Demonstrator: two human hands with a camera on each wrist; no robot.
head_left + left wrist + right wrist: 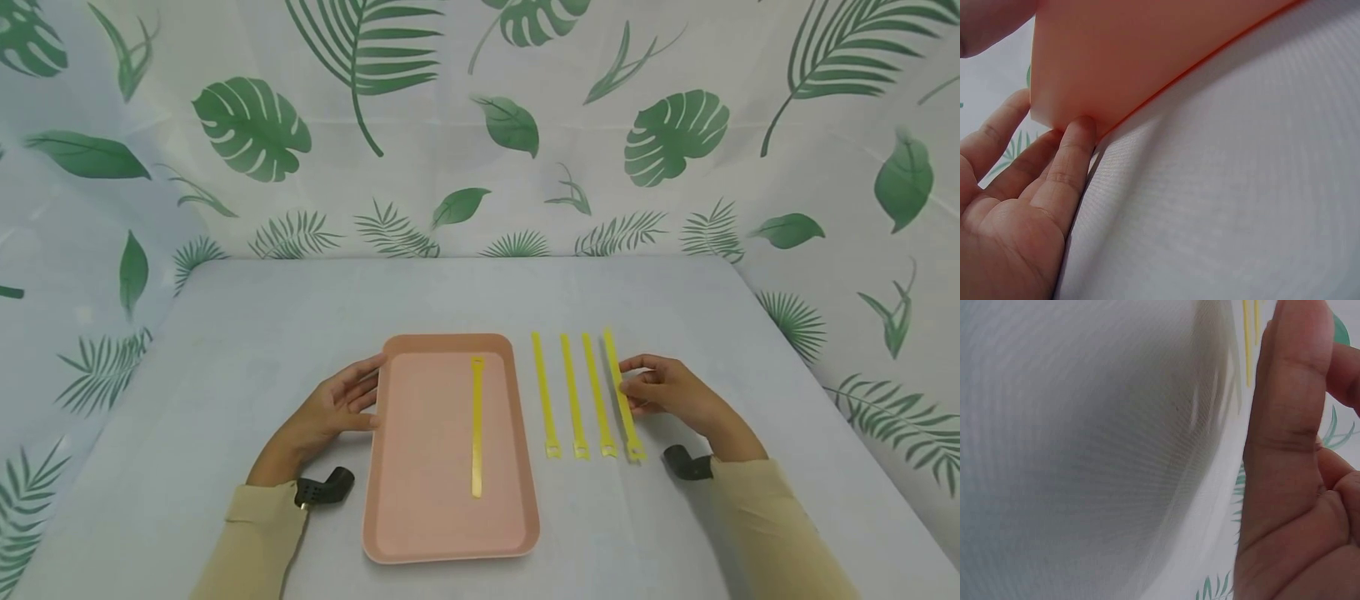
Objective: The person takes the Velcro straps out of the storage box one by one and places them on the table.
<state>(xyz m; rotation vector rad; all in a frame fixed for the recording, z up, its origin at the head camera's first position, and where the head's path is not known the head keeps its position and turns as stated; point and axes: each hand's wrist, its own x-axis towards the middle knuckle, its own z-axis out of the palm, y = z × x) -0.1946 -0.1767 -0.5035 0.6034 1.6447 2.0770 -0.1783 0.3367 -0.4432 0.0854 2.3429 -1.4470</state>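
Note:
A pink tray (435, 533) lies on the table, with one yellow hook-and-loop cable tie (477, 433) lengthwise inside it, its slotted head at the far end. My left hand (330, 412) touches the tray's left side with fairly straight fingers; in the left wrist view its fingertips (1079, 134) meet the tray's outer wall (1116, 56). To the tray's right, three more yellow ties (572, 392) lie side by side, slotted heads nearest me. My right hand (671, 396) pinches the rightmost yellow tie (622, 400) near its middle. The pinch itself is hidden in the right wrist view.
A white cloth (247, 333) covers the table. Behind and at the sides hangs a white curtain with green leaf prints (510, 125). Each wrist wears a black camera, the left one (326, 486) close to the tray and the right one (686, 463) beside the ties.

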